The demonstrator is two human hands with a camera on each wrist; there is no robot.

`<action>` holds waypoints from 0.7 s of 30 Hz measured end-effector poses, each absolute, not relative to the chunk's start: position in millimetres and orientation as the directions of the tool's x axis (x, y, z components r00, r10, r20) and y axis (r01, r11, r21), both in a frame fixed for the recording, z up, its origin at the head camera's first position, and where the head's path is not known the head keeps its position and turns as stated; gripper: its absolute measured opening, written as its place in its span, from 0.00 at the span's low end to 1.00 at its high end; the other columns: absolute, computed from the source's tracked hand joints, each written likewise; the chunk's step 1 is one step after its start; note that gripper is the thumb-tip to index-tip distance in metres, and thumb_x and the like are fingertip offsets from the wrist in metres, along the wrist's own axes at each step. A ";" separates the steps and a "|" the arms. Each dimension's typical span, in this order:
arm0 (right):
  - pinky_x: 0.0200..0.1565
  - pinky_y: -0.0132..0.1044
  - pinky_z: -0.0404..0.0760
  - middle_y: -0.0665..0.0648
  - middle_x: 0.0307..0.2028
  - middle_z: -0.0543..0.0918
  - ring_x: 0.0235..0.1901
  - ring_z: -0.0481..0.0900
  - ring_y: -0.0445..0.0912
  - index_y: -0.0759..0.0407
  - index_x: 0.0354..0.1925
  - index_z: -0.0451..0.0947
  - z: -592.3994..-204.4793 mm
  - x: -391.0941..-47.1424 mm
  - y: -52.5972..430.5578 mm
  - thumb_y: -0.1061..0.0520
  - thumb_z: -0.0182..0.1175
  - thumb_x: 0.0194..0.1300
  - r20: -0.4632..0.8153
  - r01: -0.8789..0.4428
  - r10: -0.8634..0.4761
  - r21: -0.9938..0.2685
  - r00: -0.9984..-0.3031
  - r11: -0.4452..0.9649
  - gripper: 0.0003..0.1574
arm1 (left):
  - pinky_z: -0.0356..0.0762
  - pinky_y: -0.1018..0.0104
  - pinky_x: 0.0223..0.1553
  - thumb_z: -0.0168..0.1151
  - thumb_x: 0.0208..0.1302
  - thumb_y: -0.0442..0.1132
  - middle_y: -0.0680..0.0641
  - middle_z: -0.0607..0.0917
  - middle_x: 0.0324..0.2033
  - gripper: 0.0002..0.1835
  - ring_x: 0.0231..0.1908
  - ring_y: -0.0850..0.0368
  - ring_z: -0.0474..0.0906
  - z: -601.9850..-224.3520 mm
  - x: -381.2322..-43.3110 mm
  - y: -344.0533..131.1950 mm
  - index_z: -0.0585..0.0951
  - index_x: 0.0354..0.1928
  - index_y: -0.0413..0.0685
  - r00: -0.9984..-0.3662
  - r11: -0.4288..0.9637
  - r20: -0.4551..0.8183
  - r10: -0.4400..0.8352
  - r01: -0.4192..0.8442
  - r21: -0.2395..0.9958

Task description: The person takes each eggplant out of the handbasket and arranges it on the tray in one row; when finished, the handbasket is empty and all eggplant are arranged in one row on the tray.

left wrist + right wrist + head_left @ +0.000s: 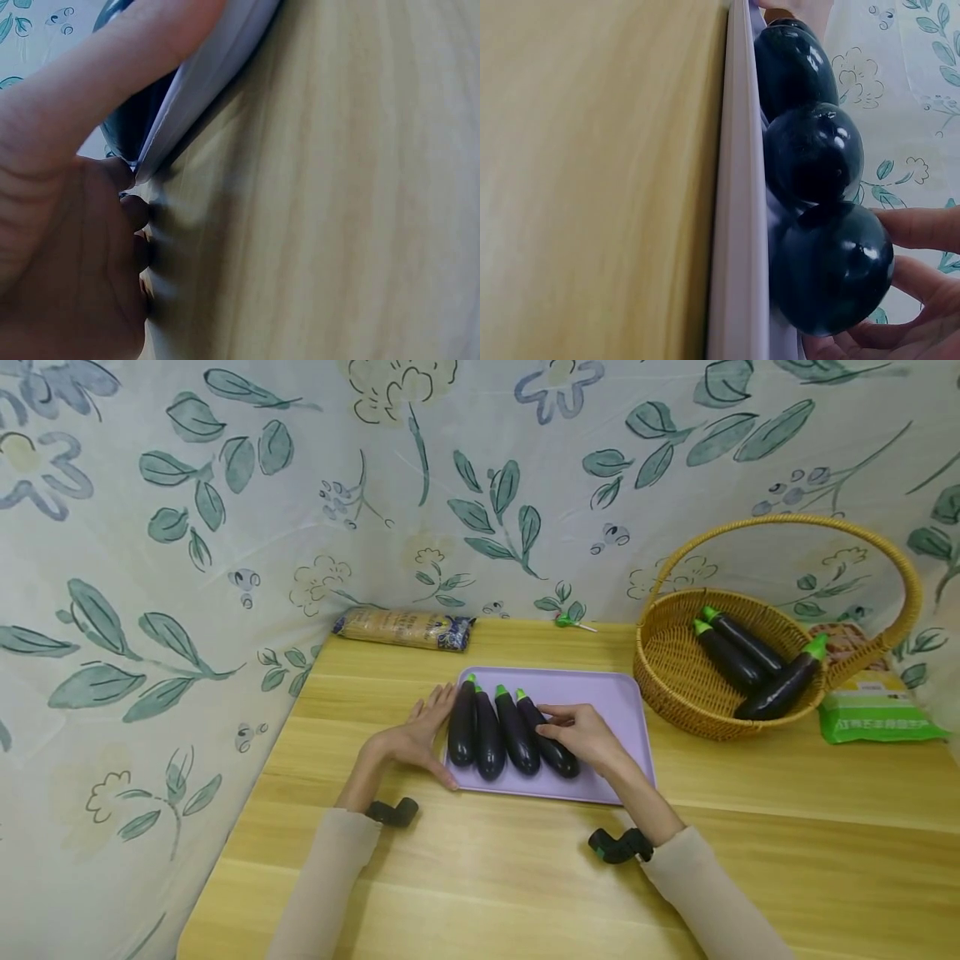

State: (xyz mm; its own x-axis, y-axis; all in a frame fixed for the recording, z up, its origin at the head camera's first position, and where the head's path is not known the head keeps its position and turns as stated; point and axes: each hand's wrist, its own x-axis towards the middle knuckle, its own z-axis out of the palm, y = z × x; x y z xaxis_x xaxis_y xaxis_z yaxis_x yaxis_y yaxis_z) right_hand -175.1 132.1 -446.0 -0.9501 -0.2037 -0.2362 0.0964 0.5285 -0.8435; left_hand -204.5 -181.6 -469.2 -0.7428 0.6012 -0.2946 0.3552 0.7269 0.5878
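Observation:
On a lilac tray (618, 693) lie several dark purple eggplants side by side, their green stem ends pointing to the back. My right hand (588, 737) grips the rightmost eggplant (561, 761) with thumb and fingers; in the right wrist view its round end (832, 270) shows between them, against the neighbouring eggplant (814, 152). At the tray's left edge, my left hand (412, 739) has its fingers spread beside the leftmost eggplant (462, 731). Its thumb (112, 67) reaches along the tray's front left corner, overlapping the rim in the left wrist view.
A wicker basket (693, 720) with a tall handle stands at the right, holding three eggplants (780, 685). Behind it lies a green-and-white bag (873, 718). Along the back are a yellowish packet (405, 628) and a green lollipop (564, 621), close to the floral cloth (390, 552).

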 end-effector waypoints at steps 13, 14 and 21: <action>0.63 0.53 0.80 0.66 0.59 0.85 0.61 0.81 0.59 0.54 0.76 0.67 -439.7 -173.2 145.7 0.49 0.63 0.74 -0.221 0.069 -0.213 -0.831 -0.952 0.552 0.37 | 0.19 0.43 0.81 0.87 0.35 0.61 0.41 0.23 0.81 0.88 0.81 0.45 0.16 -471.8 -204.5 -183.0 0.26 0.82 0.49 -0.743 0.731 -0.298 0.599 0.357 0.582; 0.64 0.54 0.79 0.66 0.61 0.83 0.62 0.80 0.59 0.54 0.77 0.66 -437.8 -173.1 149.3 0.48 0.63 0.74 -0.219 0.071 -0.209 -0.831 -0.953 0.551 0.38 | 0.19 0.43 0.81 0.87 0.36 0.61 0.41 0.23 0.81 0.88 0.81 0.45 0.16 -472.1 -204.5 -183.1 0.26 0.82 0.49 -0.743 0.731 -0.298 0.599 0.356 0.582; 0.63 0.55 0.78 0.69 0.68 0.75 0.66 0.75 0.62 0.53 0.81 0.57 -412.9 -171.2 186.0 0.44 0.61 0.75 -0.158 0.009 -0.211 -0.820 -0.965 0.573 0.45 | 0.19 0.43 0.81 0.87 0.36 0.61 0.41 0.23 0.81 0.88 0.81 0.45 0.16 -472.7 -204.8 -183.1 0.26 0.82 0.48 -0.745 0.732 -0.296 0.598 0.357 0.581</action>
State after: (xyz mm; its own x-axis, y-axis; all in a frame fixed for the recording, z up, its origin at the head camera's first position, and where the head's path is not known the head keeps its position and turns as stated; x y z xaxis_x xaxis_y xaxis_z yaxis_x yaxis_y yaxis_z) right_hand -171.2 186.0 -412.9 -0.9646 -0.2109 -0.1585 0.0094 0.5727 -0.8197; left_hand -204.8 -183.1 -472.7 -0.7450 0.5980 -0.2955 0.3571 0.7318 0.5805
